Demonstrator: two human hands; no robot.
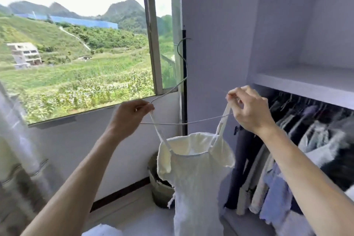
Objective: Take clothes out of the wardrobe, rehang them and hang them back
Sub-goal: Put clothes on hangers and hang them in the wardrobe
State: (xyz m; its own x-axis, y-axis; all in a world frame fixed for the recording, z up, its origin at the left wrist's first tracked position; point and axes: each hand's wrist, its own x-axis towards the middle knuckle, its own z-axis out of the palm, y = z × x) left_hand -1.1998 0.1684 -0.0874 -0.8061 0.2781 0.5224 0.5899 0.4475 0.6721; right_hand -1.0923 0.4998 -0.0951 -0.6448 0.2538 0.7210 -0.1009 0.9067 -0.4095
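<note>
A white ribbed dress (197, 174) with two thin straps hangs upright in mid-air just left of the open wardrobe (220, 44). A thin wire hanger (180, 124), hook up, crosses both straps. Other clothes (277, 168) hang inside the wardrobe.

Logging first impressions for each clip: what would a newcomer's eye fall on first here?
The white dress hangs at centre by its thin straps. The left hand grips one strap at an end of the wire hanger, and the right hand pinches the other. Behind on the left, a big window shows bright green hills, and hung clothes crowd the wardrobe at lower right.
</note>
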